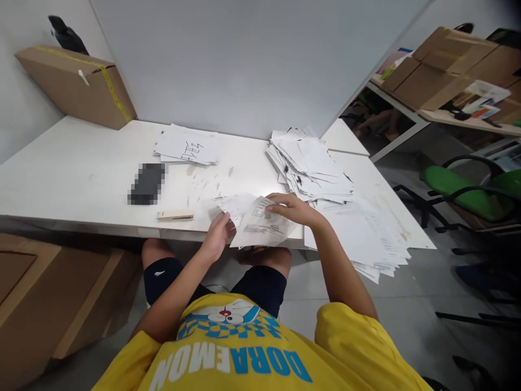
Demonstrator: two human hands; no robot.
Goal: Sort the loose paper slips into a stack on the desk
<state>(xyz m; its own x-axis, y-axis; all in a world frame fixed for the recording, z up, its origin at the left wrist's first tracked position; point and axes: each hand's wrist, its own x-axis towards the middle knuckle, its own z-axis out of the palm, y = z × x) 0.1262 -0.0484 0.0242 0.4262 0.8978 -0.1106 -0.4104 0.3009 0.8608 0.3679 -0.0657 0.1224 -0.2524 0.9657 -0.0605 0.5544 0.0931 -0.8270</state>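
Note:
At the table's front edge I hold several printed paper sheets (pixel 266 225) between my hands. My left hand (pixel 218 233) is closed on the left sheets, its fingertips partly hidden by the paper. My right hand (pixel 291 209) pinches the upper right edge of a sheet that bears print and a round stamp. A cream stapler (pixel 176 215) lies on the table left of my left hand. Beyond my right hand rises an untidy stack of papers (pixel 311 165). More sheets (pixel 350 231) are fanned out under my right forearm, some overhanging the table edge.
A blurred-out dark object (pixel 147 184) and a paper pile with handwriting (pixel 187 145) lie on the white table (pixel 89 174). A cardboard box (pixel 77 87) leans at the back left. A partition (pixel 252 65) stands behind. Green chairs (pixel 459 187) are at the right.

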